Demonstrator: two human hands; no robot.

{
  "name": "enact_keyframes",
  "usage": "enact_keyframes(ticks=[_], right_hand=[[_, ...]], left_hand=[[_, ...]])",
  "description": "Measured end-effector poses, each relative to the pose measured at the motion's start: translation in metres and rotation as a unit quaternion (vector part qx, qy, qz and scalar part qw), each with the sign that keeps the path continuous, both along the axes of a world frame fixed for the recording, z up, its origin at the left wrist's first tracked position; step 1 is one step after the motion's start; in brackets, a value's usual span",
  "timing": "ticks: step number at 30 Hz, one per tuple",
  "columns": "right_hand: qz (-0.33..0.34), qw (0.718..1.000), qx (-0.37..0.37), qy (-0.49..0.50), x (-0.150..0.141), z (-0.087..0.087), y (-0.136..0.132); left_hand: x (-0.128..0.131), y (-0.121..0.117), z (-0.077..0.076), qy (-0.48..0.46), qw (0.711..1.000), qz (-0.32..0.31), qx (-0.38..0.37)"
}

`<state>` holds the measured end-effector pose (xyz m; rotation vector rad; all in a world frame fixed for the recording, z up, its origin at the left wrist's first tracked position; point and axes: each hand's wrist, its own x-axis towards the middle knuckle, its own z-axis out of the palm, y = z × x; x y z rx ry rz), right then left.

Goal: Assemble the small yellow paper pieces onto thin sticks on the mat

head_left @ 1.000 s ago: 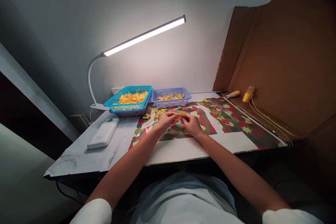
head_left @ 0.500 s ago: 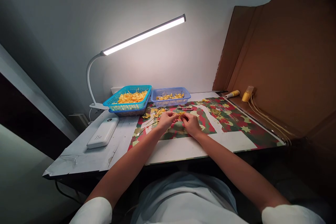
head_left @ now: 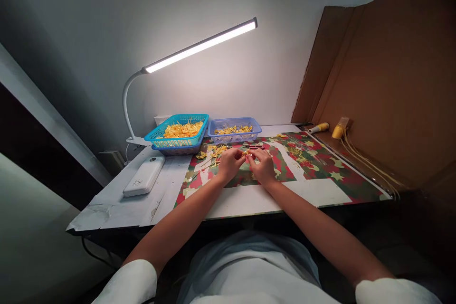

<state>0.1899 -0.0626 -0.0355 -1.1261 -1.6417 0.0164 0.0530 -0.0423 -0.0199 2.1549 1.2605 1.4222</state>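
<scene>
Above the patterned mat (head_left: 245, 180), my left hand (head_left: 230, 164) and my right hand (head_left: 262, 166) meet fingertip to fingertip. Both are pinched shut on a small yellow petal-like piece (head_left: 245, 152), mostly hidden by the fingers. Just left of my left hand lies a loose pile of yellow petal-like pieces (head_left: 216, 151), some with thin stems. Behind my right hand rests a slim dark red tool (head_left: 253, 147), its kind too small to make out. Thin yellow bits (head_left: 298, 155) are scattered on the mat to the right.
A turquoise basket (head_left: 151, 137) full of yellow strips sits on a blue one; a lilac basket (head_left: 235, 137) holds more pieces. At left are a white power bank (head_left: 145, 176) and a clip lamp (head_left: 126, 104). Yellow thread spools (head_left: 339, 129) stand near a cardboard sheet (head_left: 384, 66) at right.
My fingers have drawn closer around the yellow piece, and my left hand has turned more upright. The whole view has shifted slightly, so the table appears a little further right.
</scene>
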Motion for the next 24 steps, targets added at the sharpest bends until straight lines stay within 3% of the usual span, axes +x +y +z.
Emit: enact_keyframes(ticks=[5, 12, 24], right_hand=[[-0.008, 1.000, -0.014, -0.009, 0.0005, -0.0016, 0.0050], [-0.053, 0.995, 0.019, -0.082, 0.0000, -0.0003, 0.0042], [-0.029, 0.995, -0.004, -0.096, 0.0033, 0.0024, 0.0043]], left_hand=[[0.0002, 0.0008, -0.0027, 0.058, 0.998, -0.005, 0.032], [0.0018, 0.0001, -0.0014, 0.060, 0.998, -0.005, 0.028], [-0.0028, 0.0015, 0.0017, 0.073, 0.997, -0.016, -0.003]])
